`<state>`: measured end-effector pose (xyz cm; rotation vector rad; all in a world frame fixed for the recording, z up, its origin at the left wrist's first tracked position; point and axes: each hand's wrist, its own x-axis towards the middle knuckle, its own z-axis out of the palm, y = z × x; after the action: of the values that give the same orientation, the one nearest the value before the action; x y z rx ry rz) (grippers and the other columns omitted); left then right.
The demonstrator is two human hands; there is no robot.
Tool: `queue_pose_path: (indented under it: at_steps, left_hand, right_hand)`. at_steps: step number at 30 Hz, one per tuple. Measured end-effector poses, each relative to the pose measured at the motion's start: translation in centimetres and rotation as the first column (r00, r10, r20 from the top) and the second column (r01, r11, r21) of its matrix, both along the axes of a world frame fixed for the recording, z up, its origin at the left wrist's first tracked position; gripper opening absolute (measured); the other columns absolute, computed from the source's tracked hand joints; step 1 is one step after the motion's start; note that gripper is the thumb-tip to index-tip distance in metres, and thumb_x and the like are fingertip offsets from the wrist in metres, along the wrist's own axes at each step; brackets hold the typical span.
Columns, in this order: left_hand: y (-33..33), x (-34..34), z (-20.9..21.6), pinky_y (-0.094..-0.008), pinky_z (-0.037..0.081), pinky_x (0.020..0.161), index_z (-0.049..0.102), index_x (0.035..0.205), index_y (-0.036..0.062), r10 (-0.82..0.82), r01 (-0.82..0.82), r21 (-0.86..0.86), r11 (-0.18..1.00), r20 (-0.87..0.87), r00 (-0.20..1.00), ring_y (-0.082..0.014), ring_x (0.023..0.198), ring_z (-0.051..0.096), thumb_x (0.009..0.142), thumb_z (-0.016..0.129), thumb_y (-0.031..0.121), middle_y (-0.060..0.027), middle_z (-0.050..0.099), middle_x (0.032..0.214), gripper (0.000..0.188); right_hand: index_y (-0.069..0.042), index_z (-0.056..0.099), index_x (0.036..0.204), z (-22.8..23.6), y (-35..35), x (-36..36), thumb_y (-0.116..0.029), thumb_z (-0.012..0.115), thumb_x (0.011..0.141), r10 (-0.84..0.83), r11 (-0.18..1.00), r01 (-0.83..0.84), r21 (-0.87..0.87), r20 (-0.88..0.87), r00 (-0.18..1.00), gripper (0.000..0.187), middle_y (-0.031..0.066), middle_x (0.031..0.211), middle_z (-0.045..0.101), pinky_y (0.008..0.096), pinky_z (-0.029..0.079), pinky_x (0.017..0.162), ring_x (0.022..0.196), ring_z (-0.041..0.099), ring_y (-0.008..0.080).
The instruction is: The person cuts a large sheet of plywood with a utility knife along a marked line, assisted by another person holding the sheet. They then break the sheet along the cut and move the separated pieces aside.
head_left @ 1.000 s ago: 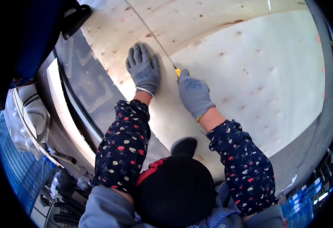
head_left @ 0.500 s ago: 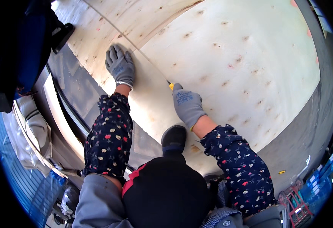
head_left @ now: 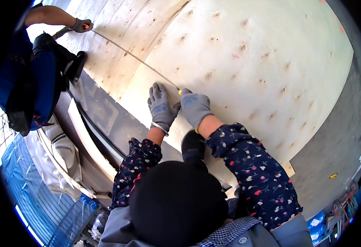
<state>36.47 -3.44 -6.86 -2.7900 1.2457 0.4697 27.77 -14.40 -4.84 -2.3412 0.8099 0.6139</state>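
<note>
A pale, knotted plywood sheet [head_left: 250, 94] lies beneath both of my hands, which wear grey gloves. My left hand [head_left: 160, 106] rests flat on it, fingers stretched, close beside the right. Closed around a small yellow tool [head_left: 179, 92], my right hand [head_left: 195, 108] presses low over the wood; only the tool's yellow end and dark tip show, so its kind is unclear. From that tip a thin straight line [head_left: 135, 57], a cord or a groove, I cannot tell which, runs to the far left. There a co-worker's gloved hand [head_left: 83, 26] grips something orange.
The co-worker's dark shoe [head_left: 76, 66] stands by the sheet's left edge. Long wood strips [head_left: 90, 140] and a grey-white wrapped bundle [head_left: 50, 158] lie at left. A small yellow object [head_left: 333, 176] is on the grey floor at right, near a red hand truck [head_left: 345, 206].
My right hand has come nearer the left one, still holding the yellow tool. The view has shifted, and the co-worker's arm and gloved hand have come into sight at far left.
</note>
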Motion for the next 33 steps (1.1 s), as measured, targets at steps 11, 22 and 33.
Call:
queue_pose_path:
  at_steps: [11,22,33]
  left_hand:
    - [-0.1,0.3,-0.3,-0.0422,0.029,0.111,0.03,0.139,-0.0099,-0.064,0.066,-0.019,0.998,0.068,0.996,-0.0432,0.134,0.029,0.068,0.081,0.038,-0.0318,0.031,0.142,0.1]
    - [0.3,0.3,-1.0,-0.0441,0.028,0.111,0.033,0.135,-0.0129,-0.09,0.09,-0.062,0.994,0.013,0.996,-0.0464,0.132,0.03,0.069,0.079,0.043,-0.0352,0.033,0.139,0.098]
    - [-1.9,-12.7,0.8,-0.0455,0.021,0.114,0.02,0.138,-0.0182,-0.233,0.233,0.088,0.968,-0.012,0.972,-0.0489,0.136,0.019,0.061,0.083,0.044,-0.0372,0.022,0.143,0.116]
  right_hand:
    - [-0.007,0.049,0.105,0.5,0.5,-10.7,-0.015,0.06,0.084,0.022,1.0,-0.023,-0.009,-0.028,0.999,0.025,0.007,0.074,0.069,0.0402,0.049,0.046,0.063,0.07,0.0238]
    - [-0.007,0.052,0.103,0.6,1.6,-16.2,-0.016,0.057,0.086,-0.008,0.996,0.005,-0.084,-0.039,0.999,0.02,0.0076,0.073,0.069,0.0378,0.049,0.047,0.062,0.069,0.0228]
    - [-0.007,0.054,0.101,-0.4,1.9,-16.9,-0.018,0.058,0.085,-0.132,0.988,0.137,-0.065,0.067,0.989,0.02,0.0099,0.071,0.07,0.0401,0.048,0.047,0.061,0.069,0.0236]
